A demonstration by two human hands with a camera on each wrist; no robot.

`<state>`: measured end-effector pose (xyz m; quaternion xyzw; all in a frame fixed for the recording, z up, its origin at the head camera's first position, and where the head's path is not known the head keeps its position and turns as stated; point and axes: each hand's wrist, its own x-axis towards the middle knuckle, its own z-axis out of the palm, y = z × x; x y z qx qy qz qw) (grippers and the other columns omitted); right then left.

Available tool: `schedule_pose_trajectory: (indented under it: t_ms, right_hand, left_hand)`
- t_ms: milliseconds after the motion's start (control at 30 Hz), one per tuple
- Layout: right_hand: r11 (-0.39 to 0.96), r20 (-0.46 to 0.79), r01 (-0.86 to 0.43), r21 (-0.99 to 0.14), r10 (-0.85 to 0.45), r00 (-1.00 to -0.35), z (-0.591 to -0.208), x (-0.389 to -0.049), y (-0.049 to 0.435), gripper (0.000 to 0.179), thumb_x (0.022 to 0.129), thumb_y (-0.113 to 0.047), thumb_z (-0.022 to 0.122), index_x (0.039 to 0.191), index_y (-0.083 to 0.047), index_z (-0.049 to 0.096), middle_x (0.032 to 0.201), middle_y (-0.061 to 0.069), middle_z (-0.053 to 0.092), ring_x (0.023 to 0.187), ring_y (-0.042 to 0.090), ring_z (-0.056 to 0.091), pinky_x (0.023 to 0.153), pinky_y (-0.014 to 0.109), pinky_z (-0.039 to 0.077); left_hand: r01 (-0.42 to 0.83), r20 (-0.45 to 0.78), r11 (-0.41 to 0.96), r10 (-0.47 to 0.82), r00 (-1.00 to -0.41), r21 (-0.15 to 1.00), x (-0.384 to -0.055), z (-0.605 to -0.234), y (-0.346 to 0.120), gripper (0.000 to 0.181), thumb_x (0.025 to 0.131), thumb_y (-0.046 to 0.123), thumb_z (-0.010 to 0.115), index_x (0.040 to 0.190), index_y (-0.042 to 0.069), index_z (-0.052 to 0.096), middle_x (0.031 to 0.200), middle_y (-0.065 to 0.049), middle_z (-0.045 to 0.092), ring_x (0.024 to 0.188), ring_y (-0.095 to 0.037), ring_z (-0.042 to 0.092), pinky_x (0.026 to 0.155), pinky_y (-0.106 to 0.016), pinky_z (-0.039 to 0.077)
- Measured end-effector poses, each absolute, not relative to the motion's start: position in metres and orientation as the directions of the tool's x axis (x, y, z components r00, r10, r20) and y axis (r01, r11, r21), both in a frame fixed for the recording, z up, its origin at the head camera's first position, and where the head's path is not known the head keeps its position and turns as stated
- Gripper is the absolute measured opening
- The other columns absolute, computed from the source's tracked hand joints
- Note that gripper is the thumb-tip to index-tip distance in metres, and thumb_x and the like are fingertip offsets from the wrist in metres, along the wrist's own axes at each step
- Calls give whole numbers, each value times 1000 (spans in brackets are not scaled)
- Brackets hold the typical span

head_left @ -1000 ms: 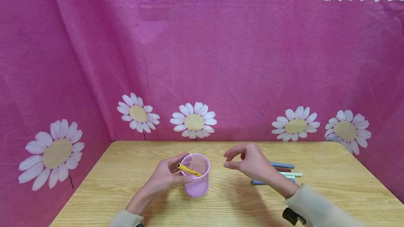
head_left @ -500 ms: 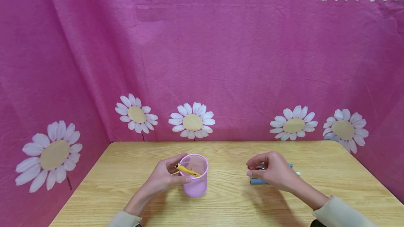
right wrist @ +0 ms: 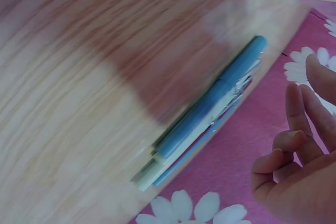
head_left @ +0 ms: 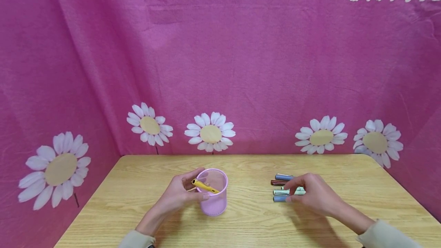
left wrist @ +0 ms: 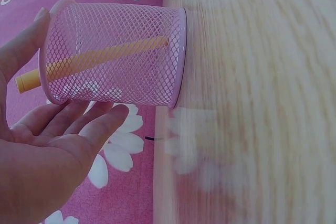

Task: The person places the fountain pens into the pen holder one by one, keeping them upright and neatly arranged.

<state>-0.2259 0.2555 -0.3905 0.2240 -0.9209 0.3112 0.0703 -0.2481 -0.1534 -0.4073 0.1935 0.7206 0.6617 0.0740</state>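
Observation:
My left hand (head_left: 177,193) holds a pink mesh pen cup (head_left: 214,206) by its rim, thumb on one side and fingers on the other. The cup stands upright on the wooden table. Inside it leans a yellow pen (left wrist: 79,64), one end jutting past the rim. To the right, my right hand (head_left: 317,196) is over a group of pens lying side by side, with nothing between thumb and fingers. Nearest me is a blue pen (right wrist: 241,66), beside it a pale green pen (head_left: 277,192), then a dark red pen (head_left: 277,182) and another blue pen (head_left: 283,177). The hand partly covers them.
The wooden table (head_left: 241,225) reaches back to a magenta cloth (head_left: 262,68) printed with white daisies and lettering. The same cloth hangs along the left and right sides. Bare tabletop lies between the cup and the pens.
My right hand has moved right and down from beside the cup to the pens, its fingers spreading apart. My left hand and the cup have stayed put.

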Motion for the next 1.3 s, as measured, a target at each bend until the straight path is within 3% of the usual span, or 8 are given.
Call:
schedule_pose_trajectory:
  t_ms: [267,533,700,1300]
  right_hand:
    - [727,257,-482,-489,-408,-876,-401,-228,271,21,79,-11,92,97,-10,82,80,-18,67,71,7,54,59,23,40]
    - [782,221,-439,-443,-380,-899,-408,-228,278,23,77,-17,94,96,-14,82,78,-20,66,77,9,60,65,26,48]
    - [800,218,-436,-413,-378,-900,-409,-230,280,22,76,-18,95,94,-16,82,78,-20,64,77,9,61,67,29,52]
    - [810,228,-438,-390,-375,-898,-415,-240,279,23,74,-21,96,91,-19,81,83,-16,69,79,7,60,67,29,51]
  left_hand:
    - [187,152,59,376,-914,981,-249,-408,-153,85,82,-1,84,154,-13,40,157,-29,45,138,-44,52,110,-37,47]
    - [186,151,60,374,-915,981,-250,-409,-152,85,81,-1,85,153,-14,41,154,-30,47,136,-44,53,110,-37,48]
    - [182,147,62,369,-918,981,-250,-409,-152,85,81,-1,85,153,-13,42,154,-29,48,136,-43,54,111,-39,47]
    - [176,143,59,362,-921,983,-248,-407,-153,86,81,-1,86,154,-13,41,153,-30,50,135,-43,56,112,-40,47]
